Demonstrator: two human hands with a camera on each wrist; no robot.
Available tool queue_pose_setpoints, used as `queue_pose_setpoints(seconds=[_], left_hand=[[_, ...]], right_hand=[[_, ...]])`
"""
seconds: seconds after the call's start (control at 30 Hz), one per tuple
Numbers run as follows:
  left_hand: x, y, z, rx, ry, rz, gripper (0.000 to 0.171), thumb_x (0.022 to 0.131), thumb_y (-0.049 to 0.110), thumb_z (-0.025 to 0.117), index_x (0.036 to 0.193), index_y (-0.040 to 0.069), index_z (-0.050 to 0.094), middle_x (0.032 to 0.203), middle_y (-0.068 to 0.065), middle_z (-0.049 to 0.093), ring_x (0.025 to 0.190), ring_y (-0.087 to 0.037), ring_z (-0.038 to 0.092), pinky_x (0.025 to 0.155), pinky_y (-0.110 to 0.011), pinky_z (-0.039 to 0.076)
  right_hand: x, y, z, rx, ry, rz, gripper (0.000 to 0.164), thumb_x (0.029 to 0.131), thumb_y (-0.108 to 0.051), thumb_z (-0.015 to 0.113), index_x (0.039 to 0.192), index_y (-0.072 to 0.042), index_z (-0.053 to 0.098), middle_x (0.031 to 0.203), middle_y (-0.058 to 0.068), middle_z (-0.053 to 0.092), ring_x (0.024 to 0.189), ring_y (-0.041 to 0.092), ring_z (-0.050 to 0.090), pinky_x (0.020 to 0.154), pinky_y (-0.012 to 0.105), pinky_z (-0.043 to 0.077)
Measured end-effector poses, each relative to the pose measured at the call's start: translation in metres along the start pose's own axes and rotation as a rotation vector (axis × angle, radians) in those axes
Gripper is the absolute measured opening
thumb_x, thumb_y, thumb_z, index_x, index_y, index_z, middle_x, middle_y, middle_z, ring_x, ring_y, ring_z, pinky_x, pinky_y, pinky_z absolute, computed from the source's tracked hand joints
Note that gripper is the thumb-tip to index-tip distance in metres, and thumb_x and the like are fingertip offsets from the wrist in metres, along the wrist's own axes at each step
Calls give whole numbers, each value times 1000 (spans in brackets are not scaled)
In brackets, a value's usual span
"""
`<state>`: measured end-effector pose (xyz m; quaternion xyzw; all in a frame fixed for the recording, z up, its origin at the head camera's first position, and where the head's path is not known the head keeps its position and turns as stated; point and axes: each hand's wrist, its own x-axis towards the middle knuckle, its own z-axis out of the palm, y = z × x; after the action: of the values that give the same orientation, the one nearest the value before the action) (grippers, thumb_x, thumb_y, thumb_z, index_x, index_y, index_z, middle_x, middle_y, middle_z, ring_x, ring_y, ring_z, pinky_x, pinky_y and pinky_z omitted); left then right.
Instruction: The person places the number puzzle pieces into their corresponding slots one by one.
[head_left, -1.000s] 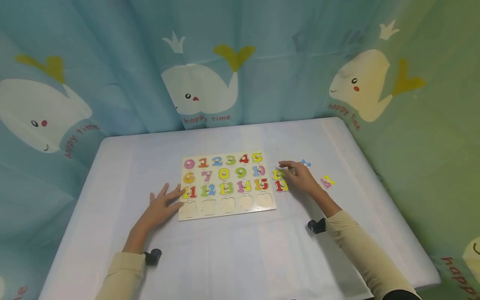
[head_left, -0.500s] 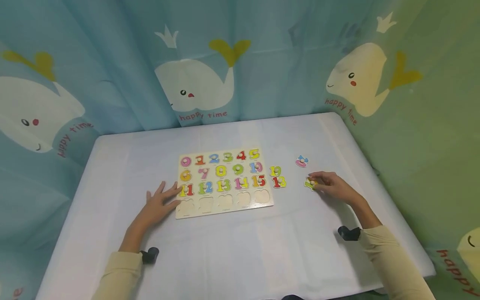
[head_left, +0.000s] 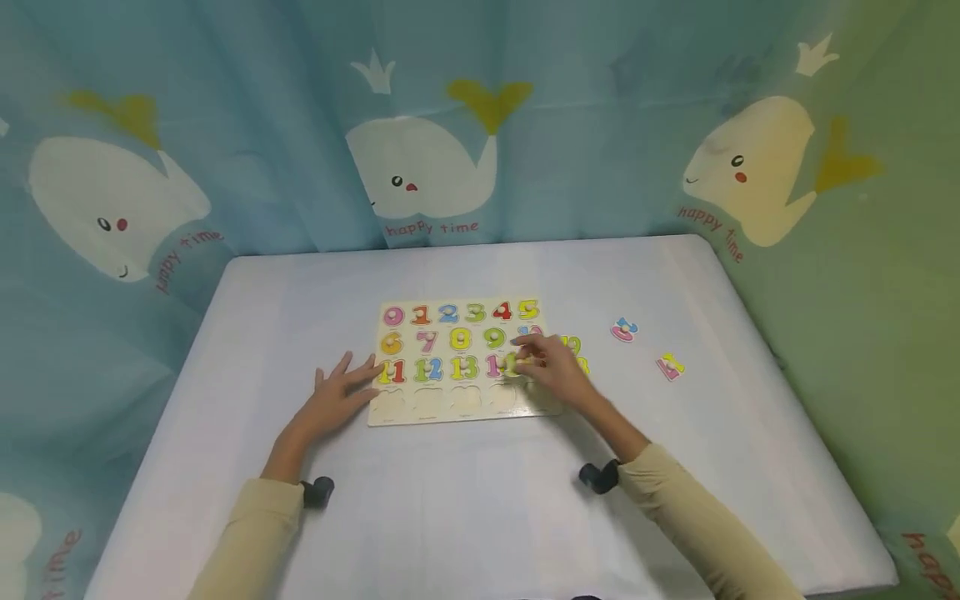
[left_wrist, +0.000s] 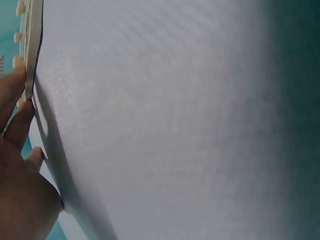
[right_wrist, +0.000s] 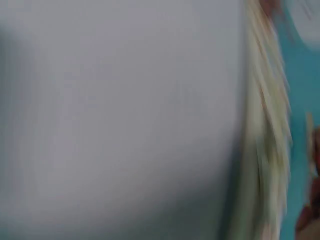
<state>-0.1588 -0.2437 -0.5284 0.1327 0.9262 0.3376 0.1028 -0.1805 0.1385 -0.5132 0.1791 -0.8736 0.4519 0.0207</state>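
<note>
A wooden number puzzle board [head_left: 465, 408] lies on the table, its upper rows filled with knobbed number pieces and its bottom row showing bare recesses. My left hand [head_left: 335, 402] rests at the board's left edge, fingers spread and touching it near the 11. In the left wrist view, those fingers [left_wrist: 20, 120] meet the board's side. Over the board's right part, my right hand [head_left: 553, 371] pinches a green-and-yellow number piece [head_left: 512, 364]; its digits are hard to read. The right wrist view is blurred, with the right hand [right_wrist: 312, 200] at its edge.
A number 19 piece [head_left: 573, 343] and another piece [head_left: 583, 365] lie right of the board, partly behind my right hand. Farther right are a blue-and-pink piece [head_left: 624, 330] and a pink-and-yellow piece [head_left: 671, 367]. A whale-print curtain [head_left: 300, 167] surrounds the white table [head_left: 450, 517].
My right hand went right, took hold of the green-and-yellow number piece, then carried it left over the board. My left hand has stayed at the board's edge. The head view shifted slightly.
</note>
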Motion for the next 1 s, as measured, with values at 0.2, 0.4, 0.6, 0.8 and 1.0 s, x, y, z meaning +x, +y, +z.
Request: queue_pose_setpoints(seconds=[0.2, 0.4, 0.6, 0.8, 1.0], left_hand=[[17, 6, 8, 5, -40, 42, 39, 97, 24, 52, 135, 14, 53, 147, -5, 34, 141, -35, 4, 104, -60, -15], [23, 15, 11, 14, -59, 86, 37, 98, 20, 50, 134, 13, 54, 147, -6, 34, 140, -38, 5, 101, -66, -13], [22, 14, 7, 50, -46, 62, 47, 94, 35, 56, 135, 13, 53, 148, -6, 34, 140, -38, 6, 102, -65, -13], [14, 8, 3, 38, -73, 35, 63, 86, 44, 65, 138, 13, 49, 150, -7, 31, 141, -37, 3, 102, -64, -14], [8, 5, -1, 41, -62, -13, 69, 82, 48, 67, 139, 12, 48, 150, -7, 30, 141, -37, 1, 102, -62, -16]], right_hand=[[24, -50, 101, -137, -157, -119, 37, 78, -19, 77, 112, -12, 66, 83, -10, 66, 79, 10, 47, 73, 29, 36], [29, -72, 144, -272, -163, -72, 35, 78, -26, 77, 110, -16, 67, 76, -18, 61, 76, 7, 47, 75, 30, 33], [29, -78, 149, -363, -168, -89, 36, 81, -34, 74, 113, -20, 65, 82, -18, 63, 77, 7, 47, 75, 28, 32], [27, -72, 123, -213, -284, -102, 39, 90, -32, 64, 125, -17, 60, 108, -9, 65, 96, 11, 50, 82, 29, 37], [16, -30, 49, -51, -17, -88, 25, 91, -12, 62, 114, -4, 65, 107, 5, 67, 93, 18, 57, 79, 33, 48]])
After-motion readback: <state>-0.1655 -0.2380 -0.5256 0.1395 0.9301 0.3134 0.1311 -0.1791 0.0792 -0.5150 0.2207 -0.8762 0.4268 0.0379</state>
